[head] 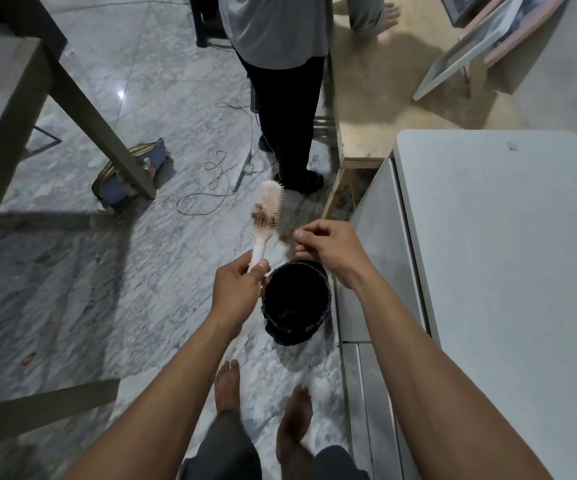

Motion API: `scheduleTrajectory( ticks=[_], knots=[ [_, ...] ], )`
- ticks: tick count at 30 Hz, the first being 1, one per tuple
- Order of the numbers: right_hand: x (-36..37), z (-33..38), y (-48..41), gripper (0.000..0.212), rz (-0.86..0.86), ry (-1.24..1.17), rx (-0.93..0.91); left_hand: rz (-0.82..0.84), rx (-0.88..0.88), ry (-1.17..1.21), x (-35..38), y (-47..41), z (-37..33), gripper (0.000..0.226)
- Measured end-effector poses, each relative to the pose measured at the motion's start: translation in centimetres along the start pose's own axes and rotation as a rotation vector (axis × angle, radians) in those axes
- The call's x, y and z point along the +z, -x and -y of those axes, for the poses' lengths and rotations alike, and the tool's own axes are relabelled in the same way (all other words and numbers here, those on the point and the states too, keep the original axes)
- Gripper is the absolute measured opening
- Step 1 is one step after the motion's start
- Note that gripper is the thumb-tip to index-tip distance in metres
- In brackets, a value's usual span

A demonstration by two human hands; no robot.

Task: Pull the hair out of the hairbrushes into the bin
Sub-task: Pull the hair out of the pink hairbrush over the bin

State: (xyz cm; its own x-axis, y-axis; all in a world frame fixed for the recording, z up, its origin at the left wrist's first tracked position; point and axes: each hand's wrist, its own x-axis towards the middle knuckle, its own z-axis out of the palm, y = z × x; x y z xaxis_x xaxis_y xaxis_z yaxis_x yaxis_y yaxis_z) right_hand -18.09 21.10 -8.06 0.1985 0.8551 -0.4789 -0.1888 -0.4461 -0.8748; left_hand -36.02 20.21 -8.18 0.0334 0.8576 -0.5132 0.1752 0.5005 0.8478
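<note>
My left hand [238, 285] grips the handle of a pale pink hairbrush [269, 206] and holds it upright above the floor, bristles toward the right. A clump of brown hair [263, 218] clings to the lower bristles. My right hand [325, 244] hovers just right of the brush and above the bin, fingers curled, thumb and fingertips pinched together; a faint wisp of hair [285, 237] hangs beside them. The black bin [325, 285] stands on the floor under both hands, with some hair at its bottom.
A white folding table [501, 258] runs along the right. Another person stands ahead [287, 109], beside a power strip and white cables [235, 171]. A grey table leg [100, 133] and a blue bag [131, 178] are at left. My bare feet show below.
</note>
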Motion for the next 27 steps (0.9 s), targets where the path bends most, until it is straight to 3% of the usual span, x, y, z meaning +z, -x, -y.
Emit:
scheduleTrajectory(
  ticks=[5,10,16,18,22,24,27],
  knots=[
    [-1.5,-1.1,-0.1,0.012,-0.064,0.197,0.080,-0.030,-0.003,0.076,-0.7,-0.4,-0.7,0.022],
    [-1.5,-4.6,-0.3,0.014,-0.095,0.569,0.239,-0.044,0.013,0.111,-0.9,-0.8,-1.5,0.032],
    [-1.6,-5.7,-0.6,0.021,-0.138,0.933,0.189,-0.032,0.018,0.079,-1.2,-0.8,-1.7,0.027],
    [-1.3,-5.0,-0.8,0.023,-0.134,0.794,0.175,-0.006,-0.001,0.054,-1.0,-0.6,-1.4,0.021],
    [-0.2,-1.6,-0.4,0.020,-0.034,0.069,0.136,0.101,-0.032,0.019,-0.1,0.3,-0.8,0.017],
    [0.3,-0.6,-0.5,0.017,0.077,-0.019,0.128,0.132,-0.044,0.008,0.3,0.6,-0.7,0.021],
    [0.5,-0.3,-0.5,0.019,0.189,0.058,0.089,0.147,-0.060,0.037,0.6,0.8,-0.8,0.018]
  ],
)
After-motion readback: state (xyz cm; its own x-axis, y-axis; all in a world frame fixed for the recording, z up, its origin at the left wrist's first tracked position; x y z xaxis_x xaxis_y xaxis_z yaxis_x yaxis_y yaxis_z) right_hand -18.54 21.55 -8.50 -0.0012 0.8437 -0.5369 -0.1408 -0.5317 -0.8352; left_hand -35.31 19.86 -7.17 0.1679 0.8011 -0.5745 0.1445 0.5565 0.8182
